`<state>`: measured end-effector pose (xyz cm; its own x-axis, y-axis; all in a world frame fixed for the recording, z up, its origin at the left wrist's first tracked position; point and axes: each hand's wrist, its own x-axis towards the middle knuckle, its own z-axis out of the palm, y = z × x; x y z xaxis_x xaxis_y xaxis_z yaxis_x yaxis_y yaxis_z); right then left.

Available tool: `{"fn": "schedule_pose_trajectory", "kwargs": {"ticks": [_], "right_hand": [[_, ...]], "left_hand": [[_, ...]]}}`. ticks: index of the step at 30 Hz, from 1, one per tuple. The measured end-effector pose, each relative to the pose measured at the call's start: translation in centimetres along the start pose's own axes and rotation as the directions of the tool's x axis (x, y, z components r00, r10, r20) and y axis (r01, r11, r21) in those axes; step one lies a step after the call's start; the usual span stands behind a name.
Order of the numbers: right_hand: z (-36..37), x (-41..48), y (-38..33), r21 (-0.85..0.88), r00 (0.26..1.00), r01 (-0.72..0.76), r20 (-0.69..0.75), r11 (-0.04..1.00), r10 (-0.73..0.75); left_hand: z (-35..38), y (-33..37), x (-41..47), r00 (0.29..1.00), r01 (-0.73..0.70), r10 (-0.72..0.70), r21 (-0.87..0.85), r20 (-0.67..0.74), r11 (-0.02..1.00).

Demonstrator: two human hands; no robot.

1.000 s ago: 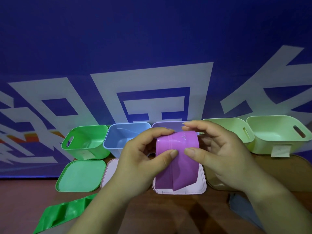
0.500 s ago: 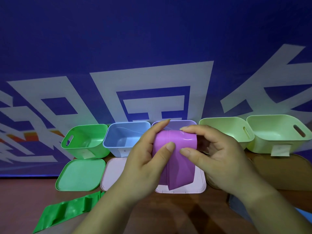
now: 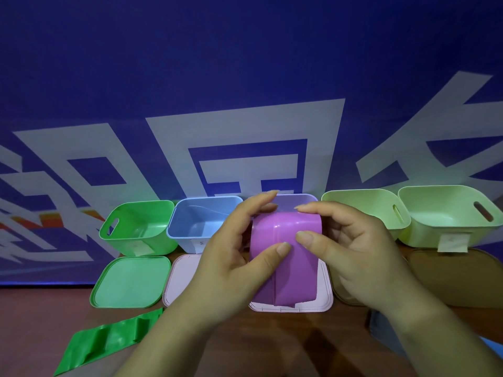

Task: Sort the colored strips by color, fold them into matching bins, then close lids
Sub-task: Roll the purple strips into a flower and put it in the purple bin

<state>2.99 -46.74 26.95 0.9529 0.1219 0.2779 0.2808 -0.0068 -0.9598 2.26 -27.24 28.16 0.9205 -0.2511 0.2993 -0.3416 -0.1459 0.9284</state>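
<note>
Blue banner (image 3: 245, 63) bkgd; left hand (image 3: 231, 259) & right hand (image 3: 359, 251) both pinch folded purple strip (image 3: 296, 278).

The left hand (image 3: 231, 257) and right hand (image 3: 351, 257) pinch a folded purple strip (image 3: 285, 270) between them, thumbs on its near face and fingers curled over the top fold. Below the grip, the strip's loose ends hang over a pale pink lid (image 3: 324, 302). Just behind the grip stands the open purple bin (image 3: 298, 198). Left of the grip are the blue bin (image 3: 201, 221), the green bin (image 3: 136, 227) and a green lid (image 3: 130, 281). Right of the grip are two light green bins (image 3: 362, 208). A green strip (image 3: 109, 341) lies low and left of the grip on the table (image 3: 272, 346).
</note>
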Motion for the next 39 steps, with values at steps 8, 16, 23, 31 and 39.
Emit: {"fn": "schedule_pose_trajectory", "kwargs": {"ticks": [8,16,23,31,39], "right_hand": [[0.08,0.19,-0.32,0.064,0.997,-0.064,-0.034,0.996,0.066],[0.44,0.19,-0.77,0.091,0.995,-0.088,-0.038,0.992,0.092],[0.21,0.22,-0.63,0.009,0.994,-0.095,-0.046,0.995,0.096],[-0.12,-0.16,-0.54,-0.01,0.999,-0.007,0.046,1.0,0.008],[-0.24,-0.32,-0.6,-0.079,0.995,0.056,0.092,0.995,-0.049]], "left_hand": [[-0.28,-0.27,0.21,0.997,-0.07,0.069,0.052,0.018,0.996],[-0.3,-0.08,0.26,0.999,-0.038,0.038,0.009,0.002,0.999],[-0.11,-0.06,0.26,0.999,0.001,-0.003,-0.053,-0.035,0.999],[-0.21,-0.08,0.26,0.997,0.034,-0.04,-0.088,-0.072,0.996],[-0.07,0.12,0.29,0.991,0.097,-0.11,-0.151,-0.08,0.984]]}}
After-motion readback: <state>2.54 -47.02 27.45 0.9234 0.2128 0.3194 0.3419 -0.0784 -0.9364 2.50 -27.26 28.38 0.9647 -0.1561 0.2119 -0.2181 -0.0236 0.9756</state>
